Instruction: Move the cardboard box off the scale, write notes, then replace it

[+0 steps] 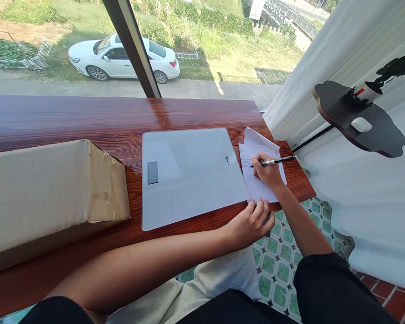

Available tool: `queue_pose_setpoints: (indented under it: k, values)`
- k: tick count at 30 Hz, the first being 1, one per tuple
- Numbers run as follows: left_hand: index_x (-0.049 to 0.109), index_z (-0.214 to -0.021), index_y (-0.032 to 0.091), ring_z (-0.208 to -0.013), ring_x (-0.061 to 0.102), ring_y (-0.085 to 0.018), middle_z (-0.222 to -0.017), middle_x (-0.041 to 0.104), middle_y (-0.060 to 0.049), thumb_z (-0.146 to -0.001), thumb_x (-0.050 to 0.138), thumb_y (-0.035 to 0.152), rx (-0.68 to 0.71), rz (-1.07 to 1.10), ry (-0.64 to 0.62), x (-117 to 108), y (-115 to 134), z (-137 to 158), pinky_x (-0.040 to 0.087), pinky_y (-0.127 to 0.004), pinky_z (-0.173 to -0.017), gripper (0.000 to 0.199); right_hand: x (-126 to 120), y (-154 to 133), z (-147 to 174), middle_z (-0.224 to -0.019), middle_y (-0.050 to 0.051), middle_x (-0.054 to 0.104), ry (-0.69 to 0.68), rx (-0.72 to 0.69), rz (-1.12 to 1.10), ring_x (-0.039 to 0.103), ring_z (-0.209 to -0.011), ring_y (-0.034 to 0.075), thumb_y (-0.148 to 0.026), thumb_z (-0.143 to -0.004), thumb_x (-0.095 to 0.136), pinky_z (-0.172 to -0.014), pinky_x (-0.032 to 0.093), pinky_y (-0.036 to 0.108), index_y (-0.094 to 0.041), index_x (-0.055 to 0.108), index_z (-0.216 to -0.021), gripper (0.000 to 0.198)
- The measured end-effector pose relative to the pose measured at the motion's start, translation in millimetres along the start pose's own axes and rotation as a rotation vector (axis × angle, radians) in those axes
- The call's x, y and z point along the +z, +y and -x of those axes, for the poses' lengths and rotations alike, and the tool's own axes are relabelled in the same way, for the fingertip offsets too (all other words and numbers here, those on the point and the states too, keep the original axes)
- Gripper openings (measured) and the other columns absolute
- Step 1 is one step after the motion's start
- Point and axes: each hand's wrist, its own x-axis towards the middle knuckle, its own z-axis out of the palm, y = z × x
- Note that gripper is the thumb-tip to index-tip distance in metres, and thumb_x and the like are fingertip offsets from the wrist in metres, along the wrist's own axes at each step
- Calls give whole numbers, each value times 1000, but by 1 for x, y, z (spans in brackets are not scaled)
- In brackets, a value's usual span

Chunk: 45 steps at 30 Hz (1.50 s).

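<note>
My right hand (266,171) is closed around a black-and-silver pen (278,160), its tip resting on the white paper (261,189). Rows of small handwriting cover the paper's upper left, and a second sheet (258,140) lies folded up at the top. At the table's front edge, my left hand (251,222) has curled fingers, with fingertips by the paper's lower edge. A dark thing shows partly under those fingers; I cannot make out what it is. Left of the paper lies a flat, glossy light-grey panel (192,175) with a small dark rectangle and black lettering.
A large cardboard box (110,193) stands on the left of the reddish-brown wooden table (202,110). To the right, white curtains (344,202) hang behind a dark shelf (344,108) with a potted plant and a small white case. A window faces a parked white car (118,60).
</note>
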Motion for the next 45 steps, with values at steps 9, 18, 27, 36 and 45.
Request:
queue_pose_setpoints:
  k: [9, 18, 27, 36, 45]
  values:
    - [53, -137, 12, -120, 64, -30, -136, 63, -25, -99, 45, 27, 12, 32, -11, -1, -1, 0, 49, -44, -95, 42, 0, 0, 0, -50, -2, 56, -22, -31, 51, 54, -42, 11, -46, -98, 54, -49, 45, 23, -20, 50, -70, 39]
    - [55, -133, 11, -119, 64, -31, -135, 64, -25, -99, 45, 27, 0, 21, 16, 1, 0, 0, 49, -44, -95, 39, 1, 0, -1, -48, -2, 53, -15, -23, 69, 52, -42, 12, -45, -97, 53, -49, 44, 25, -20, 48, -68, 39]
    - [57, -130, 11, -119, 65, -30, -134, 65, -23, -99, 44, 26, -8, 0, 24, 1, 0, 0, 49, -43, -96, 37, 1, -1, -1, -50, -2, 55, 13, -21, 96, 52, -42, 12, -48, -98, 53, -49, 45, 24, -21, 48, -68, 41]
    - [58, -129, 11, -118, 65, -30, -133, 65, -22, -99, 44, 25, -16, -6, 32, 1, 1, 0, 49, -43, -94, 35, 1, -3, 1, -50, -2, 54, 4, -44, 131, 52, -44, 12, -48, -98, 51, -50, 44, 25, -21, 44, -66, 42]
    - [59, -127, 11, -117, 66, -30, -132, 66, -23, -99, 45, 25, -20, -11, 57, 3, 2, -1, 50, -43, -94, 35, 2, -2, -1, -48, -2, 53, 16, -45, 129, 52, -42, 13, -44, -98, 51, -50, 44, 27, -22, 42, -65, 40]
